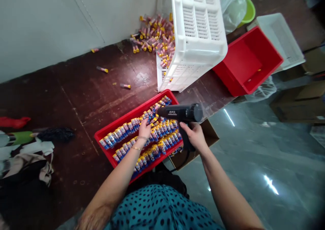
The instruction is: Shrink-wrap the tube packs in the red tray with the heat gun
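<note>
My right hand [194,135] is wrapped round the handle of a black hair dryer [182,112], its nozzle aimed left over a red tray [101,132]. Rows of small yellow-capped tubes [157,132] with blue and white wraps fill much of the tray. My left hand [144,130] reaches into the tray, its fingers closed at a few of these tubes just in front of the nozzle. The fingertips are partly hidden among the tubes.
A white slatted crate [200,50] lies on its side behind the tray, with a heap of pink, yellow-capped tubes [154,35] spilling out. A red bin [246,61] and a white basket [279,40] stand right. A cardboard box [209,135] sits below the tray's right side.
</note>
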`<action>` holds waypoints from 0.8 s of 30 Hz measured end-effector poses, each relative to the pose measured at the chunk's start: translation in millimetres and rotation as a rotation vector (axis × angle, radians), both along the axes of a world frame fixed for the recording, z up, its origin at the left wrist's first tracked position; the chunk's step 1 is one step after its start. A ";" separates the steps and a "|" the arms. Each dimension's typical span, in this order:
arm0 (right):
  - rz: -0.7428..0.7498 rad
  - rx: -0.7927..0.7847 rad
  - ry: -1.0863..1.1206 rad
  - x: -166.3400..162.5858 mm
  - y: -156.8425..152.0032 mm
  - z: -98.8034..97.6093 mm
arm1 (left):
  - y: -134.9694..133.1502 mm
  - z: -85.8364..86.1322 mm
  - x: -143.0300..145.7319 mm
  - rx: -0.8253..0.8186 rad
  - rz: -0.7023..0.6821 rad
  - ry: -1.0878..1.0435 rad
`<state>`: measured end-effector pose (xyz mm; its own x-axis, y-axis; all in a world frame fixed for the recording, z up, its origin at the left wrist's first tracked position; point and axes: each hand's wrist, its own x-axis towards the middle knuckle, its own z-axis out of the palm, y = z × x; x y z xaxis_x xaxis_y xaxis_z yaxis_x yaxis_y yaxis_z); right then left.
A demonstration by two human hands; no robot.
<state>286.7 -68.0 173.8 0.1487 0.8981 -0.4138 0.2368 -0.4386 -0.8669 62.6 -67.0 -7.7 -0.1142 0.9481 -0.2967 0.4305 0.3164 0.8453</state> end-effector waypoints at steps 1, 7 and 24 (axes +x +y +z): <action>0.064 -0.022 0.050 -6.6 -2.4 0.5 | -11.6 8.2 -18.7 0.023 0.029 0.079; 0.088 0.018 -0.132 -26.8 -9.3 -6.5 | -48.3 37.2 -111.5 -0.049 -0.088 0.623; 0.208 -0.050 -0.157 -24.4 -12.8 17.6 | -122.2 36.3 -89.8 -0.081 -0.199 0.412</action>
